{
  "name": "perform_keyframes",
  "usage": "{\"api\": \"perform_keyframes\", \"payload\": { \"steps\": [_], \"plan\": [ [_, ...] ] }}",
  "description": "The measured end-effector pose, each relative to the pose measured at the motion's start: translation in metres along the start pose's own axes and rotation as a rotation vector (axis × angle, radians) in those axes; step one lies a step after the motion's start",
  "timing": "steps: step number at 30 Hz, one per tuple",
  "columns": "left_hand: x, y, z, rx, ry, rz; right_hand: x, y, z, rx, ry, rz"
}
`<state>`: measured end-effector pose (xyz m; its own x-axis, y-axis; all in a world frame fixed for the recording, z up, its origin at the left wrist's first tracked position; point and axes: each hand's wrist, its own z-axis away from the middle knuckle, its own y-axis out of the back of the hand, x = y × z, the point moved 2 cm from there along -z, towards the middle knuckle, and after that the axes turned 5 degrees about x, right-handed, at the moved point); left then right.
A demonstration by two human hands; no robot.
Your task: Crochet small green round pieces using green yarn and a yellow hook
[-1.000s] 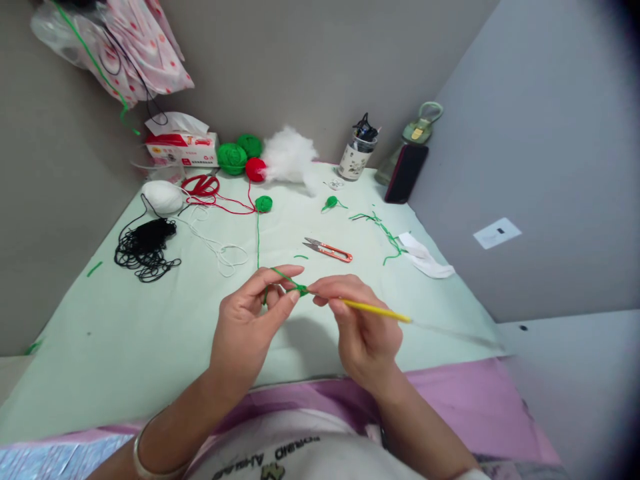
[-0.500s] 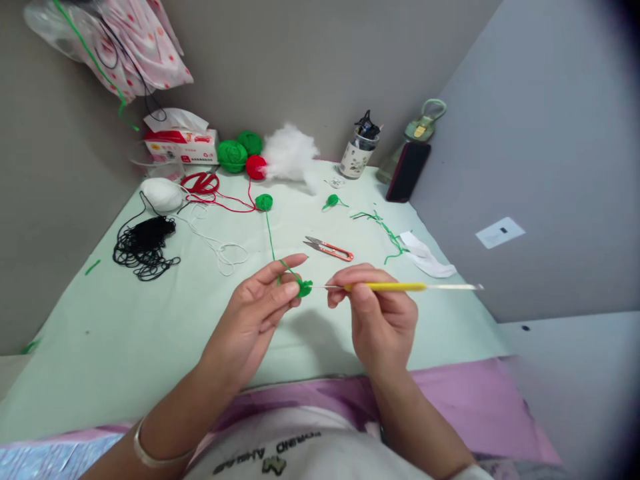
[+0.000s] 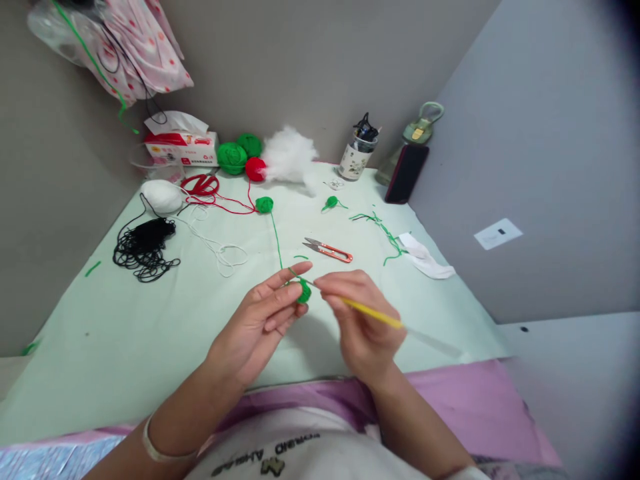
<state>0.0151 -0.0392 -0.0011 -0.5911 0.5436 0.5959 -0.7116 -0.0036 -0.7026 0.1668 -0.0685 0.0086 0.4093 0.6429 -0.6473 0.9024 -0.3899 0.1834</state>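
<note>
Between the thumb and fingers of my left hand (image 3: 265,313) is a small green crochet piece (image 3: 304,292). Green yarn (image 3: 277,240) passes over my left index finger and leads back to a small green yarn ball (image 3: 264,205). My right hand (image 3: 367,323) grips a crochet hook (image 3: 373,312) by its yellow handle. The hook's thin metal front end meets the green piece; whether its tip sits inside a stitch I cannot tell. Its rear end is blurred and slants down to the right.
Orange thread snips (image 3: 330,251) lie just beyond my hands. Green yarn scraps (image 3: 385,233) and white cloth (image 3: 427,259) are at right. Black yarn (image 3: 147,247), white yarn (image 3: 163,196) and red scissors (image 3: 201,186) lie left. White stuffing (image 3: 290,159), a pen jar (image 3: 359,155) and a phone (image 3: 407,175) stand behind.
The hook has swung from nearly level to a slant, its rear end lower. My right hand has shifted slightly left, and the green piece has turned to show more of itself.
</note>
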Motion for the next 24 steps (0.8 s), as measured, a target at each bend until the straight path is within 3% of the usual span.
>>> {"api": "perform_keyframes", "payload": {
  "steps": [4, 8, 15, 20, 24],
  "plan": [
    [0.002, 0.002, 0.001, 0.036, -0.12, -0.066, 0.007, -0.002, -0.005, 0.061, -0.315, -0.346],
    [0.0, 0.0, 0.003, 0.056, -0.222, -0.253, 0.012, -0.008, -0.003, 0.019, -0.421, -0.415],
    [0.002, 0.003, 0.005, 0.088, -0.238, -0.32, 0.017, -0.009, -0.004, 0.032, -0.682, -0.693],
    [0.003, 0.004, 0.006, 0.06, -0.241, -0.32, 0.016, -0.008, -0.008, 0.002, -0.738, -0.733],
    [0.002, 0.007, 0.005, 0.06, -0.284, -0.36, 0.013, -0.006, -0.004, -0.006, -0.597, -0.607]
  ]
}}
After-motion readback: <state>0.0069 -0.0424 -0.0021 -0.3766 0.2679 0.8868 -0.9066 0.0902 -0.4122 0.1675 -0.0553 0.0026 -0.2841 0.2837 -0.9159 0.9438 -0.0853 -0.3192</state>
